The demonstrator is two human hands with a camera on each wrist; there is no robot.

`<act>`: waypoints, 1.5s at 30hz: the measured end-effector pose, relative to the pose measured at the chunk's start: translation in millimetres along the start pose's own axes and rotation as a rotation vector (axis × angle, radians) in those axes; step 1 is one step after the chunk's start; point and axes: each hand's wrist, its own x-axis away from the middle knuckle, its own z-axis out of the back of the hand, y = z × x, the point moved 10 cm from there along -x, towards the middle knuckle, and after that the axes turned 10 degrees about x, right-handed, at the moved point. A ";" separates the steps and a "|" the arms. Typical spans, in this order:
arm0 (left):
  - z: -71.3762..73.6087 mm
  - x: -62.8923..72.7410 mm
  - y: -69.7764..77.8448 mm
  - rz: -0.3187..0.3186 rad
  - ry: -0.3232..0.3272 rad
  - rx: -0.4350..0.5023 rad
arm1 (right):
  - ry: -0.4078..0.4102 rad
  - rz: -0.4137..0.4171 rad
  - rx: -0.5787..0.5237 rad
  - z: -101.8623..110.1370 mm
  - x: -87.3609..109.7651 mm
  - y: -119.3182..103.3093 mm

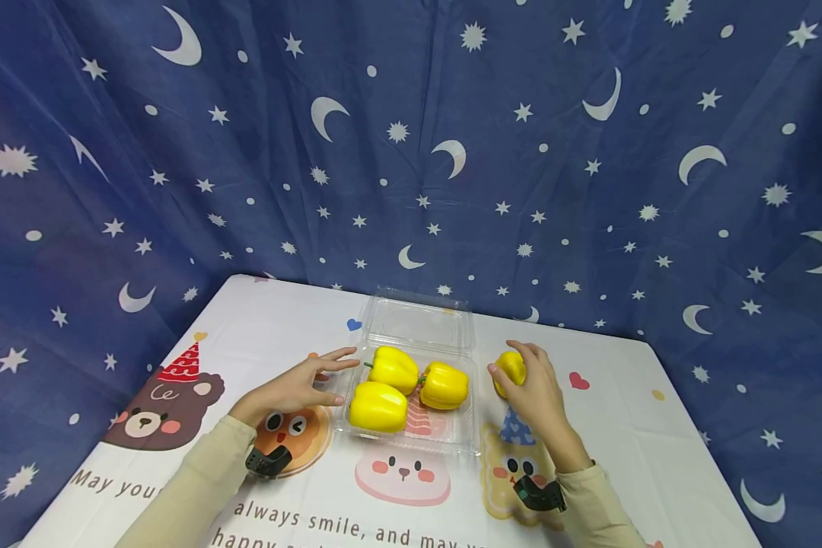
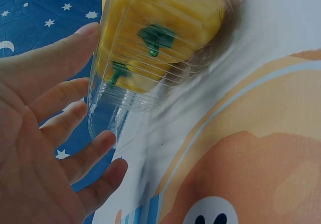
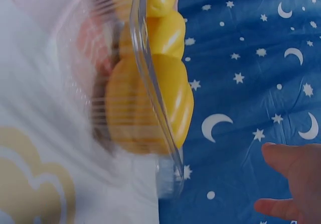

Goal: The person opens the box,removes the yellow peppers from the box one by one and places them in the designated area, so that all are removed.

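A clear plastic clamshell box (image 1: 455, 441) lies on the table with three yellow bell peppers (image 1: 378, 407) inside, green stems on some. To its left, my left hand (image 1: 294, 387) has its fingers spread, thumb and fingertips right at the box's side. In the left wrist view the left hand (image 2: 45, 128) overlaps the box wall (image 2: 95, 68). On the box's right, my right hand (image 1: 537, 392) is over a separate yellow bell pepper (image 1: 511, 369), thumb and fingers parted about it. The right wrist view shows two spread digits (image 3: 288, 158) with nothing visible between them.
The box's clear lid (image 1: 418, 323) stands folded back toward the curtain. A white tablecloth (image 1: 610, 426) printed with cartoon figures and lettering covers the table. Behind the table's far edge hangs a blue curtain (image 1: 356, 190) with moons and stars. Dark bands (image 1: 270, 460) sit at both wrists.
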 end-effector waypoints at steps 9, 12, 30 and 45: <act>0.3 1.0 -1.3 -0.020 -0.005 -0.016 | -0.035 0.057 -0.005 -13.9 3.3 -16.7; 0.5 1.2 -1.1 -0.025 -0.007 -0.013 | -0.040 0.081 -0.011 -19.1 5.6 -21.9; -0.5 1.0 -3.0 -0.020 -0.010 -0.016 | -0.103 0.155 -0.082 -49.3 13.9 -42.2; 0.1 0.4 -3.0 -0.002 -0.005 0.003 | -0.099 0.244 -0.059 -54.5 13.3 -54.7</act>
